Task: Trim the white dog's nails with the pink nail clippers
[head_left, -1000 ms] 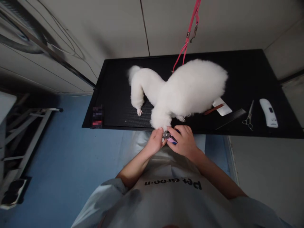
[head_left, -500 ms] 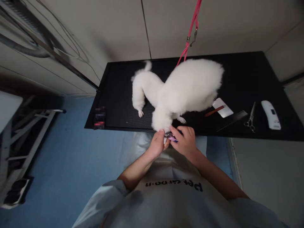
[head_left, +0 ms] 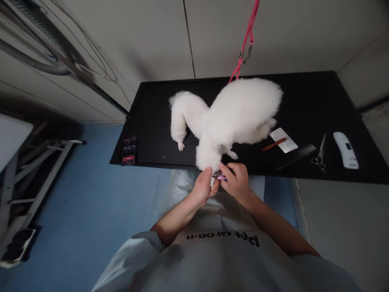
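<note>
A fluffy white dog (head_left: 240, 111) stands on the black grooming table (head_left: 154, 121), one front leg stretched over the near edge. My left hand (head_left: 204, 184) is closed around that leg's paw (head_left: 212, 181), thumb on top. Purple-handled nail clippers (head_left: 221, 176) are gripped in my right hand (head_left: 236, 182), their metal jaws against or close beside the paw. Fingers hide most of the handles, and I cannot tell whether the jaws touch a nail.
To the right lie a slicker brush (head_left: 284, 140), a metal comb (head_left: 298, 157), scissors (head_left: 320, 156) and a white electric clipper (head_left: 345, 150). A pink leash (head_left: 248, 32) hangs behind the dog. A dark item (head_left: 129, 151) lies at the left edge.
The dog's head has turned slightly and its tail has dropped from its raised position. Both hands keep their hold, the clippers' jaws shifting a little at the paw. The view has shifted slightly.
</note>
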Tool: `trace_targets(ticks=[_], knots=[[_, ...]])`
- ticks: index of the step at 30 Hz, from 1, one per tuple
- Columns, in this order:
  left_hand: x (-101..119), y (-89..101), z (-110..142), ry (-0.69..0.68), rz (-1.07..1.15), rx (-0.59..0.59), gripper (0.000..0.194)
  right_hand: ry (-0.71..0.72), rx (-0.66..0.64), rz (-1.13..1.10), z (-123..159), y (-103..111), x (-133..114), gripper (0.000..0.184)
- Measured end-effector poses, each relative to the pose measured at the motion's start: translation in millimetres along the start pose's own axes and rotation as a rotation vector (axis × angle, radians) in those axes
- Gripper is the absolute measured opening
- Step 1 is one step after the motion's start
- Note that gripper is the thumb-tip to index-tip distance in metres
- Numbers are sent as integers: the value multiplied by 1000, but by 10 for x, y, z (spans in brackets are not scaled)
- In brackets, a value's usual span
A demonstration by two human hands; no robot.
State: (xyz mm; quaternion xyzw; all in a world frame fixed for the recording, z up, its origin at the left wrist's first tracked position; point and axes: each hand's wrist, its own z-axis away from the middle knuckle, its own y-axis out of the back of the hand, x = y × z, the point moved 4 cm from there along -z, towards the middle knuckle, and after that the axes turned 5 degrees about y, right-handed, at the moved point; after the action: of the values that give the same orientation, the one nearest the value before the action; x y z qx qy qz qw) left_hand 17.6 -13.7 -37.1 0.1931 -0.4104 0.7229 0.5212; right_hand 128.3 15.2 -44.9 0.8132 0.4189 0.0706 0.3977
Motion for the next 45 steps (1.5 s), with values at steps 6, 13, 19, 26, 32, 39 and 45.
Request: trace_targets(ticks=[6, 13, 19, 26, 32, 39, 45], knots=[[31, -23, 50, 29, 20, -9, 67, 47, 99, 46, -10, -2, -10, 36], [28, -15, 68, 59, 8, 0, 69, 63, 52, -23, 4, -5, 29, 39], [25, -27, 87, 85, 43, -47, 67, 61, 87, 29, -12, 2, 34, 38], [20, -2, 82, 26, 20, -15, 66, 194, 21, -27, -142, 95, 16, 39], [-17, 50, 39, -64, -39, 47, 64, 229, -89, -41, -170, 141, 16, 36], [27, 107, 13, -245, -249, 72, 68, 135, -130, -88, -167, 120, 9, 42], [9, 75, 6, -218, -193, 74, 68, 153, 30, 18, -125, 129, -2, 41]])
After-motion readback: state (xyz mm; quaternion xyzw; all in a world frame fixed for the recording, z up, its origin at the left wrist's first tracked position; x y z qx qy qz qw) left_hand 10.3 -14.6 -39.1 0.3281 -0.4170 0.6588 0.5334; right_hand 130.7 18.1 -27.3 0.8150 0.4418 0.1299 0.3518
